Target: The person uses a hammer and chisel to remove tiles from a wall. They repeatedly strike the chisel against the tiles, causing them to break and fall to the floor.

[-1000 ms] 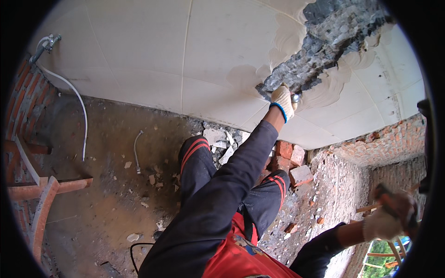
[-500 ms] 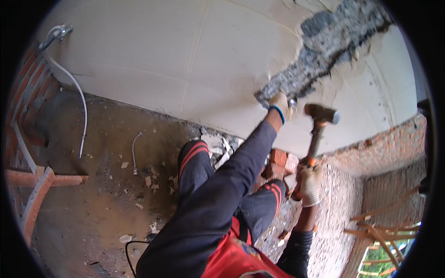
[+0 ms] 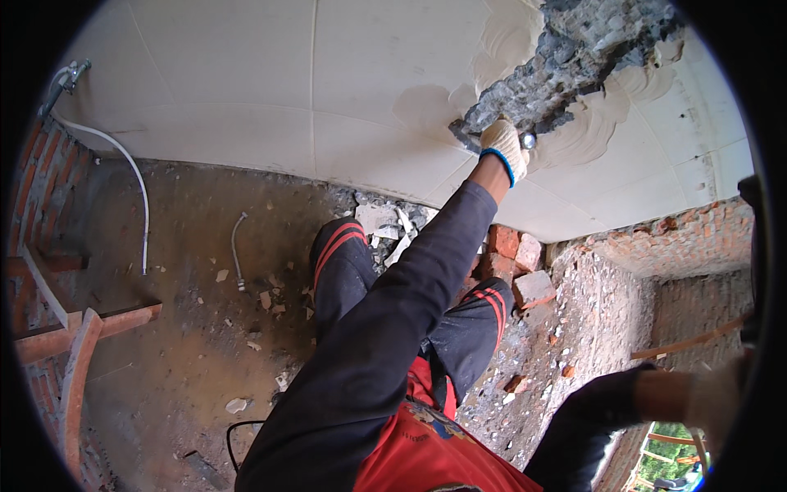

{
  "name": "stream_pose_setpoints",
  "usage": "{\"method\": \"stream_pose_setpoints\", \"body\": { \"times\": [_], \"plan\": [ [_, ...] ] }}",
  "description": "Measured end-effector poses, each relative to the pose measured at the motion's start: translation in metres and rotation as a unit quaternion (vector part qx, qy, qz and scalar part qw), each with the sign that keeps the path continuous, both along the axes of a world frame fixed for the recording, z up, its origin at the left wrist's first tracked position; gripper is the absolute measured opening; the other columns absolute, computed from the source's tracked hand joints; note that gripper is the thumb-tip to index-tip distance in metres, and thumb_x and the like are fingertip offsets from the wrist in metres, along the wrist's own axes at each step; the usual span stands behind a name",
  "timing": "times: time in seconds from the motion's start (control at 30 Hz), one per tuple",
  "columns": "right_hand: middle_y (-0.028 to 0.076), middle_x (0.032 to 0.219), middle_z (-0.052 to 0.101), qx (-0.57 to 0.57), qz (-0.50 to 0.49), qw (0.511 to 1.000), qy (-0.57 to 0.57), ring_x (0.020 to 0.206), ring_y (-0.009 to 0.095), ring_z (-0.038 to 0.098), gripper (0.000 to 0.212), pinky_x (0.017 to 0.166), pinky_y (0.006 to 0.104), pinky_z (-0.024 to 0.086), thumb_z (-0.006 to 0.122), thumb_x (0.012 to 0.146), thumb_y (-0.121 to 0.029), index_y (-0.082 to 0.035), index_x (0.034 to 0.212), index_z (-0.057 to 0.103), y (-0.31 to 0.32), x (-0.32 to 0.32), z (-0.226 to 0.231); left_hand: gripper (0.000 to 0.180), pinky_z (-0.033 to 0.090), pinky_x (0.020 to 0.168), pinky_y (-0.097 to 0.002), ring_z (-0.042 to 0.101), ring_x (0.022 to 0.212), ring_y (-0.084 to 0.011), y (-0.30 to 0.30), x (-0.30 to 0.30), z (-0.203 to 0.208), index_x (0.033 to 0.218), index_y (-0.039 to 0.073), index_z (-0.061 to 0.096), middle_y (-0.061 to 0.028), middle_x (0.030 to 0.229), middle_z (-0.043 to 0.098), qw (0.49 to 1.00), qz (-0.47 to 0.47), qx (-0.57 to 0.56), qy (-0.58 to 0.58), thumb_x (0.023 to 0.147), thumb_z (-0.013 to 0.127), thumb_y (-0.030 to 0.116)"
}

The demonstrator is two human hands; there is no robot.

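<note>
My gloved left hand (image 3: 502, 148) is closed around a chisel at the lower end of a rough broken strip (image 3: 566, 78) in the pale wall. Only the chisel's round, shiny struck end (image 3: 529, 141) shows beside the fist; its tip is hidden. My right hand (image 3: 715, 406), in a pale glove, is raised at the far right, blurred and partly cut off by the dark rim. Its fingers are hidden, and the hammer cannot be made out now. Grey concrete shows in the strip, with smeared plaster around it.
Red bricks (image 3: 533, 289) lie beside my right knee, and pale rubble (image 3: 385, 225) lies between my knees and the wall. A white hose (image 3: 146, 189) hangs at the left above wet floor. Wooden pieces (image 3: 82, 336) stand near the left brick wall.
My right hand has swung away from the chisel, out to the right and back, and the hammer has gone from sight. My left hand stays at the broken strip; the view has shifted slightly.
</note>
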State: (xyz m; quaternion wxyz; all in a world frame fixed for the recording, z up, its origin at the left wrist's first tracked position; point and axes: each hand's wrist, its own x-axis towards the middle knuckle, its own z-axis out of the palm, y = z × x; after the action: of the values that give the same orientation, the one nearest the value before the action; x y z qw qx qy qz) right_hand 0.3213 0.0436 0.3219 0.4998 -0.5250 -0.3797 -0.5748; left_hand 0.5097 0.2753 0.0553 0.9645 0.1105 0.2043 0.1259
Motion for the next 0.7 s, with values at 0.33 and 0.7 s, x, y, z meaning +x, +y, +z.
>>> {"method": "stream_pose_setpoints", "body": {
  "times": [0.33, 0.7],
  "plan": [
    [-0.001, 0.058, 0.048, -0.253, 0.112, 0.727, 0.629, 0.046, 0.007, 0.044, 0.014, 0.041, 0.0219, 0.037, 0.048, 0.07, -0.002, -0.003, 0.083, 0.054, 0.027, 0.027, -0.232, 0.036, 0.043, 0.084, -0.0271, 0.053, 0.101, -0.0174, -0.012, 0.014, -0.011, 0.111, 0.008, 0.052, -0.0074, 0.112, 0.056, 0.962, 0.085, 0.256, 0.034, 0.077, 0.055, 0.02],
    [0.006, 0.057, 0.042, -0.061, 0.217, 0.943, 0.245, 0.056, 0.014, 0.044, 0.013, 0.059, 0.0271, 0.04, 0.041, 0.075, -0.016, -0.003, 0.073, 0.043, -0.07, 0.018, -0.015, 0.031, 0.044, 0.085, -0.0277, 0.054, 0.102, -0.0183, 0.01, 0.009, -0.002, 0.109, 0.01, 0.054, -0.0071, 0.111, 0.058, 0.739, -0.057, 0.644, 0.188, 0.08, 0.052, 0.02]
  ]
}}
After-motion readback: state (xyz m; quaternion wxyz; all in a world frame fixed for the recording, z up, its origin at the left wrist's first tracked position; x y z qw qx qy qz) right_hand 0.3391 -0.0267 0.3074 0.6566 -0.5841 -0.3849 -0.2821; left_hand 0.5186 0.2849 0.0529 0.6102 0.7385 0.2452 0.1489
